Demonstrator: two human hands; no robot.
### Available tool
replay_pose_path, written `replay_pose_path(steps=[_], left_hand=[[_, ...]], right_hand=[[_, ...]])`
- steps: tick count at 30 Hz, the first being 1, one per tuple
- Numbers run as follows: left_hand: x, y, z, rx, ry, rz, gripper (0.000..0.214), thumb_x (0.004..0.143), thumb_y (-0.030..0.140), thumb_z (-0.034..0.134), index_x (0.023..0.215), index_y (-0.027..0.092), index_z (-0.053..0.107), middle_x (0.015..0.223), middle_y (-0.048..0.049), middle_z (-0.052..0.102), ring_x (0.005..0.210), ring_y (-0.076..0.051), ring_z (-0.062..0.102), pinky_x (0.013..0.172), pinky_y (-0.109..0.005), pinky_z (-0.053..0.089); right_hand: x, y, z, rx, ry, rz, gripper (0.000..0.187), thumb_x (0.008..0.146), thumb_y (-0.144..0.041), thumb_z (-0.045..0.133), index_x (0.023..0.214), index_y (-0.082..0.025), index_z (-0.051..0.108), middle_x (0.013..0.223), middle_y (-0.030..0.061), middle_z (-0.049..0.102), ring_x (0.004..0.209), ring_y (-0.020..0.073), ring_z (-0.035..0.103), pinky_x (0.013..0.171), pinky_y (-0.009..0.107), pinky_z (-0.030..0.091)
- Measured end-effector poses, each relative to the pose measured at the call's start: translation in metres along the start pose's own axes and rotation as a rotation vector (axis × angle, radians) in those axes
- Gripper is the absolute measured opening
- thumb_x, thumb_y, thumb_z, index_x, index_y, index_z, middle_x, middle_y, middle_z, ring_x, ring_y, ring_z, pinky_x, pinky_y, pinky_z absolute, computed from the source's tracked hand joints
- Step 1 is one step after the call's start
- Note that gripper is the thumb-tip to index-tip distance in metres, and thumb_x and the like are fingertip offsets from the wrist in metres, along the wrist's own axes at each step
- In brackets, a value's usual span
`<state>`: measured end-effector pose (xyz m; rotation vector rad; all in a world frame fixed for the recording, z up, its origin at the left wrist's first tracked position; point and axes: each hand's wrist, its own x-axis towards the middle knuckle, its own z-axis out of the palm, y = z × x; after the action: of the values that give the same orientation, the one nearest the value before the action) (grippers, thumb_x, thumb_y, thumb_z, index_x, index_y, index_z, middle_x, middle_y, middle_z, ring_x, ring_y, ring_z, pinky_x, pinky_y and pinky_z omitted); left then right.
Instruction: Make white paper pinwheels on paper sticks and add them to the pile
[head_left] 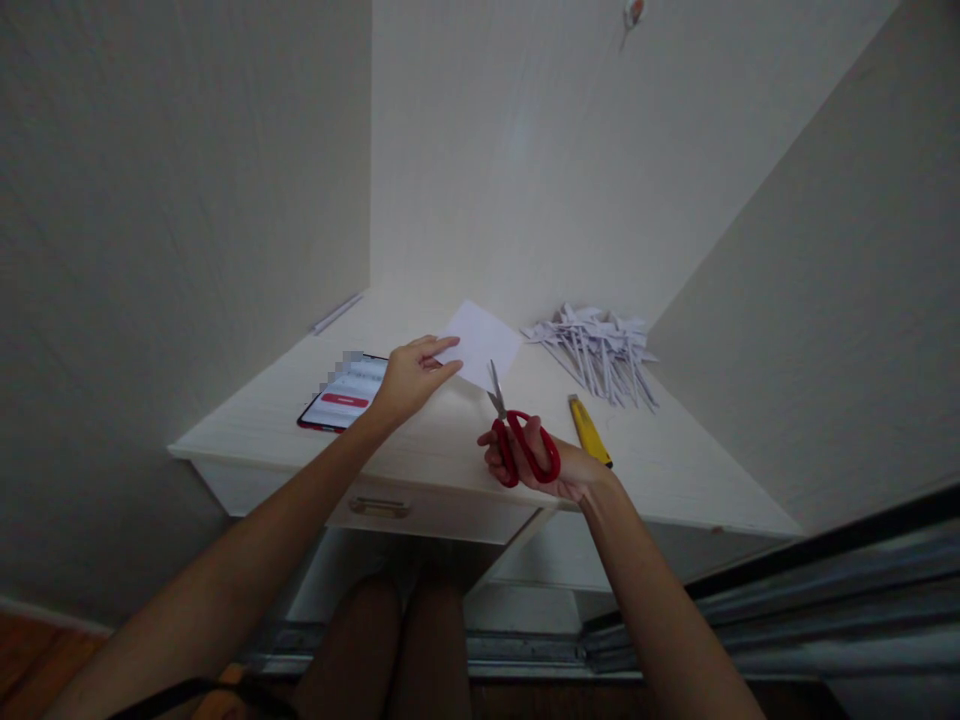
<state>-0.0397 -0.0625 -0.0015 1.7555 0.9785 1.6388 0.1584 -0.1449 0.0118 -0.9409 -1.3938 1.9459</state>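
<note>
Between the thumb and fingers of my left hand [414,378] is a white sheet of paper [484,342], roughly square and turned cornerwise. My right hand [536,458] has its fingers through the red handles of a pair of scissors [501,405]. The blades point up and away from me, slightly parted, with their tips by the paper's lower right edge. Whether the blades touch the paper I cannot tell. A yellow utility knife [589,432] lies on the white desk [442,450] just right of my right hand.
A phone [346,395] with a lit screen lies left of my left hand. White paper pinwheel-like pieces with thin sticks [600,350] are heaped at the back right. Thin white paper sticks [336,313] lie along the left wall. Walls enclose the desk, and a drawer [379,508] is below its front edge.
</note>
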Motion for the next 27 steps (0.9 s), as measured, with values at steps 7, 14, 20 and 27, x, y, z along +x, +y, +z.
replay_pose_path(steps=[7, 14, 20, 27], left_hand=[[-0.0001, 0.0009, 0.0007, -0.001, 0.006, -0.008, 0.042, 0.068, 0.032, 0.065, 0.104, 0.011, 0.064, 0.098, -0.009, 0.061, 0.076, -0.012, 0.059, 0.073, -0.027, 0.051], [0.0002, 0.0023, 0.0009, 0.035, 0.007, 0.0, 0.042, 0.069, 0.032, 0.064, 0.105, 0.009, 0.063, 0.097, -0.0095, 0.061, 0.074, -0.012, 0.059, 0.07, -0.025, 0.05], [-0.0006, 0.003, 0.0019, 0.006, -0.005, 0.0, 0.04, 0.069, 0.031, 0.064, 0.104, 0.012, 0.064, 0.099, -0.0087, 0.061, 0.081, -0.014, 0.06, 0.075, -0.027, 0.051], [-0.0007, 0.002, 0.0024, 0.018, -0.001, 0.022, 0.04, 0.07, 0.031, 0.063, 0.105, 0.012, 0.064, 0.1, -0.0087, 0.06, 0.081, -0.014, 0.06, 0.076, -0.028, 0.051]], right_hand=[[0.0002, -0.0032, 0.0021, -0.013, 0.0, -0.02, 0.063, 0.062, -0.069, 0.054, 0.091, -0.013, 0.055, 0.075, 0.0056, 0.05, 0.063, 0.0126, 0.045, 0.05, 0.025, 0.036], [0.0007, 0.0007, -0.0017, -0.031, -0.005, -0.038, 0.062, 0.065, -0.069, 0.051, 0.089, -0.013, 0.056, 0.075, 0.0057, 0.049, 0.063, 0.0124, 0.046, 0.049, 0.024, 0.037], [0.0003, -0.0012, 0.0004, 0.003, 0.002, -0.034, 0.068, 0.056, -0.072, 0.055, 0.088, -0.012, 0.057, 0.074, 0.0039, 0.046, 0.065, 0.0124, 0.043, 0.052, 0.025, 0.037], [-0.0016, -0.0035, 0.0027, 0.016, -0.031, -0.043, 0.066, 0.057, -0.071, 0.056, 0.088, -0.013, 0.057, 0.073, 0.0031, 0.048, 0.062, 0.0111, 0.043, 0.053, 0.025, 0.037]])
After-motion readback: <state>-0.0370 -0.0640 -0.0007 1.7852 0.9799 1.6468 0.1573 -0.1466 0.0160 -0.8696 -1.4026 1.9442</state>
